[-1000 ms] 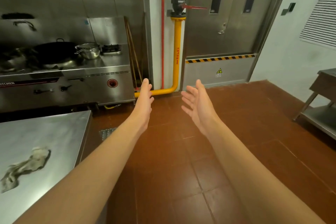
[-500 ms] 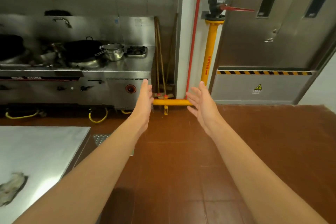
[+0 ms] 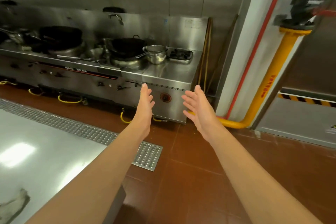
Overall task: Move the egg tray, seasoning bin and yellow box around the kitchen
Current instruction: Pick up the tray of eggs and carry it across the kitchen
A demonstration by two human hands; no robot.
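Both of my arms reach forward over the red tiled floor. My left hand [image 3: 145, 102] is held out with straight fingers and holds nothing. My right hand [image 3: 199, 104] is also out, palm facing left, fingers spread and empty. The two hands are apart, in front of the steel stove range [image 3: 169, 76]. No egg tray, seasoning bin or yellow box shows in this view.
Woks [image 3: 127, 45], a steel saucepan [image 3: 157, 53] and a small tray [image 3: 181, 54] sit on the range. A steel table [image 3: 45, 151] lies at the lower left, a floor drain grate [image 3: 148, 156] beside it. A yellow gas pipe [image 3: 269, 85] and steel door [image 3: 309, 111] stand at the right.
The view has swung left, bringing the stove range closer and pushing the door and pipe to the right edge. Both hands stay open and empty in front of me.
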